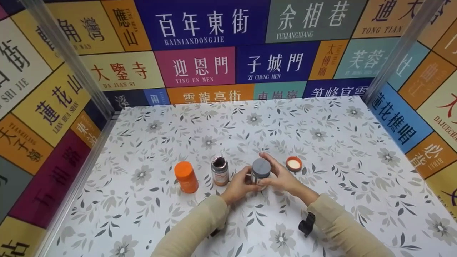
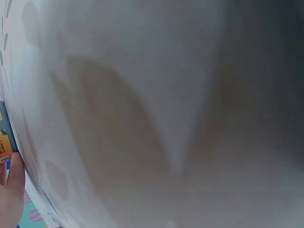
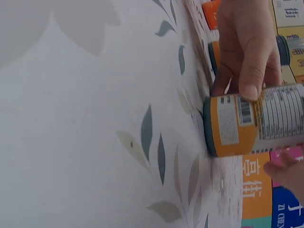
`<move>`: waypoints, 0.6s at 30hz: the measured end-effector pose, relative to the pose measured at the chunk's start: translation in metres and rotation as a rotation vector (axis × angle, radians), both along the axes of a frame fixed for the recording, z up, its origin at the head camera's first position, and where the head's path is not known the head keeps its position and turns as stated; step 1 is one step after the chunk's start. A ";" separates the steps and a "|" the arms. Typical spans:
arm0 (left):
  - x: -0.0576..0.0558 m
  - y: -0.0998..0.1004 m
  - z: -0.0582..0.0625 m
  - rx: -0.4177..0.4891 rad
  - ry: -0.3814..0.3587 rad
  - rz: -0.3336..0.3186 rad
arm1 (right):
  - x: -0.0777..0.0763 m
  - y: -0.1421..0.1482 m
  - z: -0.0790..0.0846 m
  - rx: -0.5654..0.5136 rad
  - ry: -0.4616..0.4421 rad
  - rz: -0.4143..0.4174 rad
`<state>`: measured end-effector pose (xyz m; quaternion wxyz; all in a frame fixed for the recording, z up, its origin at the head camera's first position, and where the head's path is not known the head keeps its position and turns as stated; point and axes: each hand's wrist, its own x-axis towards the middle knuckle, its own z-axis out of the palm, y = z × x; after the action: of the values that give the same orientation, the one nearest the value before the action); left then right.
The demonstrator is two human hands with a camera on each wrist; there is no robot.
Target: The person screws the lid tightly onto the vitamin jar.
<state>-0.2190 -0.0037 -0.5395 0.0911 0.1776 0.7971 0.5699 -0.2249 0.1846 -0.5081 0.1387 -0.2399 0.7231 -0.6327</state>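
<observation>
In the head view, my left hand point(image 1: 239, 185) grips a supplement bottle point(image 1: 261, 168) with a grey lid from its left side. My right hand point(image 1: 287, 180) is around the bottle's right side, with its fingers spread. The right wrist view shows the bottle's white and orange label point(image 3: 237, 121) under the left thumb, and a right fingertip point(image 3: 273, 169) close beside it; contact there is hard to tell. Left of the hands stands an uncapped grey bottle point(image 1: 220, 175) with torn foil around its mouth. Mostly blurred tabletop fills the left wrist view, with part of a hand point(image 2: 12, 194) at the edge.
An orange bottle point(image 1: 186, 178) with its orange lid on stands farther left. An orange cap point(image 1: 294, 164) lies upturned to the right of the right hand, its pale inside showing. The floral-patterned table point(image 1: 214, 125) meets sign-covered walls point(image 1: 194, 66) at the back and sides.
</observation>
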 end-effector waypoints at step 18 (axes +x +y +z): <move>0.002 0.001 0.004 0.018 -0.015 0.005 | -0.006 0.019 -0.003 -0.080 0.051 0.047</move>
<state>-0.2173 -0.0024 -0.5357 0.0938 0.1721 0.7916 0.5787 -0.2311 0.2039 -0.5115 0.1252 -0.2781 0.6946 -0.6515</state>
